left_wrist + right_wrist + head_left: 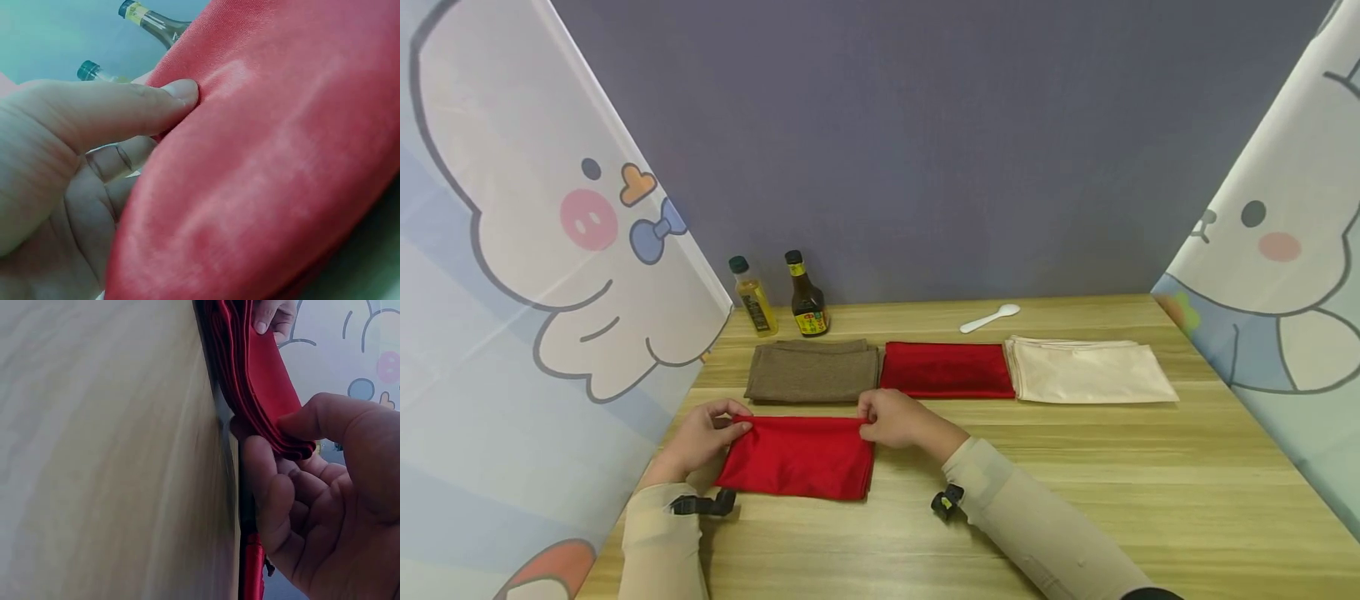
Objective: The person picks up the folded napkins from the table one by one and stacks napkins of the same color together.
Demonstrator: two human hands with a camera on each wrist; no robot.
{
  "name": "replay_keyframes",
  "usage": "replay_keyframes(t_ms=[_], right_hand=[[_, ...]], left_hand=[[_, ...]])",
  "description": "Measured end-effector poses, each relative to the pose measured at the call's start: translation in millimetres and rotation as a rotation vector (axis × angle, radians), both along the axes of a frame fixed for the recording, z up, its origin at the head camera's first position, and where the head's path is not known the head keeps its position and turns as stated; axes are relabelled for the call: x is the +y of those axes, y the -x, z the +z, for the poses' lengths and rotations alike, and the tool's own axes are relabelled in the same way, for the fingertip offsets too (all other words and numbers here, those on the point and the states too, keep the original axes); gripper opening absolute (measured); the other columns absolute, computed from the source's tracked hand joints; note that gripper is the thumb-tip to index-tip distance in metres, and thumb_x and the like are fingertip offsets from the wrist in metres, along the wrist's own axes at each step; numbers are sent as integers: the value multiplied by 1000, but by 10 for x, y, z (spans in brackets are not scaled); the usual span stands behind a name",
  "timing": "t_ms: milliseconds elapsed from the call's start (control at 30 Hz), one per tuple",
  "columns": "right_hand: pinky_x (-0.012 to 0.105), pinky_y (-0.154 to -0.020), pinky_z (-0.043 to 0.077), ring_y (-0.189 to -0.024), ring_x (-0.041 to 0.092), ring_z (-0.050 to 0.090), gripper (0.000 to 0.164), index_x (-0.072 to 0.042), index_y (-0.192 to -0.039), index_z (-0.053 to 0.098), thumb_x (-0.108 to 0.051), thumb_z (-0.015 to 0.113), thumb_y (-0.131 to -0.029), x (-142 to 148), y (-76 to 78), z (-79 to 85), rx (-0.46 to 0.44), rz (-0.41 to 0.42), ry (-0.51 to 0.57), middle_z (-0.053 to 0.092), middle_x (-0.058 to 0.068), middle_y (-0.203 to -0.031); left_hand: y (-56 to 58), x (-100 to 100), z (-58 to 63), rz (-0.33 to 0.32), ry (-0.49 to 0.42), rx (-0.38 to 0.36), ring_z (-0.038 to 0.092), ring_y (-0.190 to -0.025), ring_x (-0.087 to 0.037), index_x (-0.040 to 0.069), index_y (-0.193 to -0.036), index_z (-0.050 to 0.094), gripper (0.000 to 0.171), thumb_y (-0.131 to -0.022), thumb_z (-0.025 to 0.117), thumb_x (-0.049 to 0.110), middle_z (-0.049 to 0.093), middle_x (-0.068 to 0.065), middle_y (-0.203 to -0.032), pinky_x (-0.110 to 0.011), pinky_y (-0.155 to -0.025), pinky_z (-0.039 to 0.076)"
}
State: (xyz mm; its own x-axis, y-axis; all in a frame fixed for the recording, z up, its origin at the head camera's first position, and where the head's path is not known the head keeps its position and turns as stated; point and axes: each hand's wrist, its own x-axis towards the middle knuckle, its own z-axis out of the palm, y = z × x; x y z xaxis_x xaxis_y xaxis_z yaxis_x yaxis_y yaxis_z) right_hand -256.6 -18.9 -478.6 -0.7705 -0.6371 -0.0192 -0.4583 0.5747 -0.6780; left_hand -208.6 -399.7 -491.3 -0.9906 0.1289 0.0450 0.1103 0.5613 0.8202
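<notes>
A bright red folded cloth [801, 458] with a satin sheen is in front of the person, its far edge lifted towards the hands. At its far left corner the left hand [703, 437] pinches the edge between thumb and fingers; the thumb [134, 109] lies on top in the left wrist view. The far right corner is pinched by the right hand [891, 417]. In the right wrist view the cloth's several stacked layers [240, 381] show between the right thumb and fingers. Just beyond lie a folded brown cloth [812, 372] and a darker red one [947, 371].
A folded cream cloth [1090, 372] ends the row on the right. Behind the row lies a white spoon [990, 318]. An oil bottle [754, 298] and a dark sauce bottle [807, 298] stand back left. A grey panel [925, 150] rises behind the wooden table [1075, 492].
</notes>
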Motion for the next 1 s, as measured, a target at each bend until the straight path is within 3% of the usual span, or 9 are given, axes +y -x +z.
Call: replay_keyframes(t_ms=[200,333,433,633,767,1000], right_hand=[[27,-64,50,-59,9,56,11,-10,-105,68,-9,71,-95,12,21,32,-28,-12,118,60,-8,-71],[36,-63,60,-63,22,68,8,-8,-109,66,-6,65,-101,25,15,72,-177,-15,228,66,-1,-85],[42,-63,62,-66,26,71,8,-7,-111,62,-4,61,-104,27,11,80,-288,-18,308,65,6,-94],[44,-61,63,-67,23,73,10,-10,-113,60,-3,59,-106,15,37,62,-316,-41,368,65,8,-99],[46,-61,63,-69,25,74,12,-10,-114,61,-2,60,-105,19,65,67,-320,-53,407,66,10,-99],[51,-64,63,-70,31,75,14,-9,-117,62,-2,61,-105,74,107,148,-332,-72,472,65,13,-101]], left_hand=[[-3,-24,-5,-9,-102,4,65,-73,-13,0,-111,69,17,-97,75,8,69,-12,-103,-29,-61,55],[-4,-35,-2,-3,-157,31,51,-55,-7,1,-111,68,17,-98,75,10,66,-3,-87,-26,-49,46],[-7,-33,3,-1,-189,67,45,-48,-6,1,-111,69,16,-98,75,9,65,-2,-85,-26,-45,44],[5,-24,16,-7,-231,122,58,-56,-8,-3,-114,69,17,-99,72,3,69,-1,-101,-28,-49,53],[-6,-14,48,18,-257,139,69,-67,-11,-6,-119,68,23,-99,72,4,68,4,-102,-32,-58,60],[-41,24,136,75,-304,156,71,-79,-10,-8,-127,63,33,-100,72,9,70,5,-108,-28,-67,61]])
